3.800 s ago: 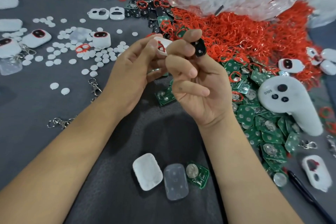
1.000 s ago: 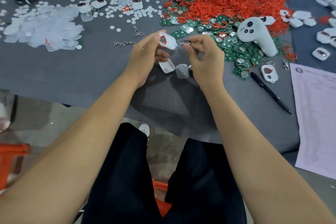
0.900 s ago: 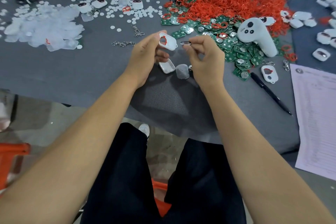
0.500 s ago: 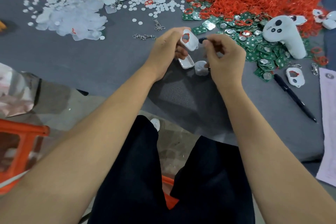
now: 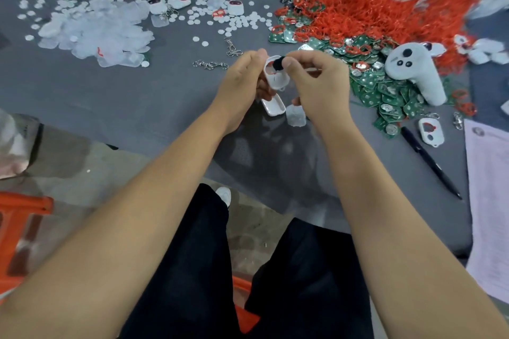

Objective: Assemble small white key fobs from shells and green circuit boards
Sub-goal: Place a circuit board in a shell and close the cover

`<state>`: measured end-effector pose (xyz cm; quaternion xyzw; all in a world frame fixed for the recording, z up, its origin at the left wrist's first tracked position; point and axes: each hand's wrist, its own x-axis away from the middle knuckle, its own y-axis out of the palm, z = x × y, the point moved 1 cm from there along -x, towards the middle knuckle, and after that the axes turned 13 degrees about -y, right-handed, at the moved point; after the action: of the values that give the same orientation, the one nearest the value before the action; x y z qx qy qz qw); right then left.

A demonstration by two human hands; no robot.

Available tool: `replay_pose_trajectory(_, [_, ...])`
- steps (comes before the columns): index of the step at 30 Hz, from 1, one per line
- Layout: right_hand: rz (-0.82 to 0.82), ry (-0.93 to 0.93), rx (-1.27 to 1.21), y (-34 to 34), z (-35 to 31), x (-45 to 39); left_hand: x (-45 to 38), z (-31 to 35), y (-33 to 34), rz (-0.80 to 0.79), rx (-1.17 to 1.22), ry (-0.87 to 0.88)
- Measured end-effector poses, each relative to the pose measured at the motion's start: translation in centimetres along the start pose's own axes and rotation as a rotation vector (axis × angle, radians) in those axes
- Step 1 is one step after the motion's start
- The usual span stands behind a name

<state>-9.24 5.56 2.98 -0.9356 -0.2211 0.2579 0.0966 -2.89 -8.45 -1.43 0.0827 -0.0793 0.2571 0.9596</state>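
My left hand (image 5: 242, 77) holds a white key fob shell (image 5: 276, 76) with a red ring in its window, above the grey table. My right hand (image 5: 316, 82) pinches a small black button piece (image 5: 278, 63) between thumb and forefinger, right at the top of that shell. Below the hands lie a white back shell (image 5: 273, 105) and a clear cover (image 5: 296, 116) on the table. Green circuit boards (image 5: 385, 91) lie heaped to the right.
A pile of red rings (image 5: 371, 16) sits at the back right beside a white controller (image 5: 413, 69). A black pen (image 5: 429, 162), another shell (image 5: 431, 131) and a paper sheet (image 5: 490, 201) lie right. Clear covers (image 5: 91, 30), white discs and metal clasps (image 5: 210, 64) lie left.
My right hand has brought the black piece up against the shell in my left hand. The camera has tilted and shifted; both hands stay above the table's near middle.
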Motion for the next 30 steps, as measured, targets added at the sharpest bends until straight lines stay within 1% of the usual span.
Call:
replay_pose_trajectory(3, [-0.017,0.04,0.03,0.6,-0.1,-0.1,0.3,0.1,0.0,-0.006,-0.002,0.009])
replay_pose_trajectory(7, [-0.018,0.074,0.008,1.0,0.0,0.2,0.4,0.2,0.1,-0.005,-0.006,0.019])
replay_pose_trajectory(11, [0.014,0.103,-0.012,1.1,-0.2,0.1,0.4,0.1,0.1,-0.013,-0.009,0.038])
replay_pose_trajectory(17, [0.067,0.206,-0.069,1.7,-0.8,0.7,0.6,0.1,0.0,-0.013,-0.023,0.06])
replay_pose_trajectory(22, [0.092,0.186,-0.051,1.9,-0.5,0.7,0.6,0.1,0.0,-0.007,-0.033,0.061])
replay_pose_trajectory(26, [0.124,0.104,0.009,1.9,0.0,0.6,0.6,0.2,0.0,-0.01,-0.052,0.059])
replay_pose_trajectory(30, [0.153,0.111,0.048,1.8,0.4,0.6,1.0,0.4,0.1,-0.003,-0.084,0.067])
